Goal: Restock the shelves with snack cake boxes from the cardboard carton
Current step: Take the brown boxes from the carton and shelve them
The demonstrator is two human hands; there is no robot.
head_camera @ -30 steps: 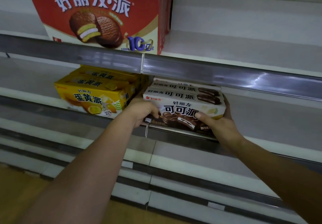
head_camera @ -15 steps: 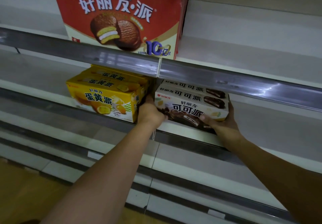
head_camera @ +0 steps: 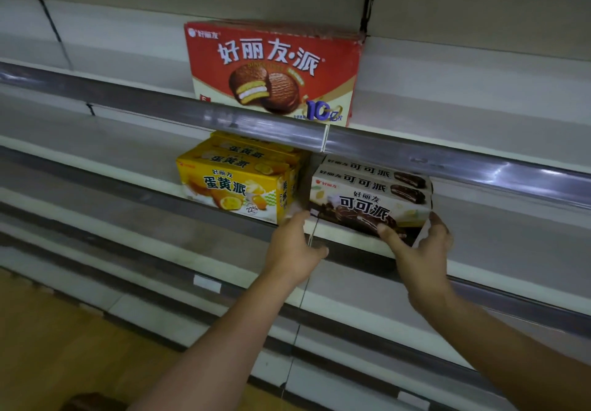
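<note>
Here, white store shelves (wooden floor).

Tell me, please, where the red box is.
In the head view, the red box stands on the upper shelf, centre, just above the yellow boxes.

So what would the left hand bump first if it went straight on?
Probably the near corner of the yellow box, since the left hand points at the gap beside it; depth is unclear.

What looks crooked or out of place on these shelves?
The front white-and-brown cardboard cake box sits askew: its right corner overhangs the front edge of the white shelf, where the right hand grips it.
</note>
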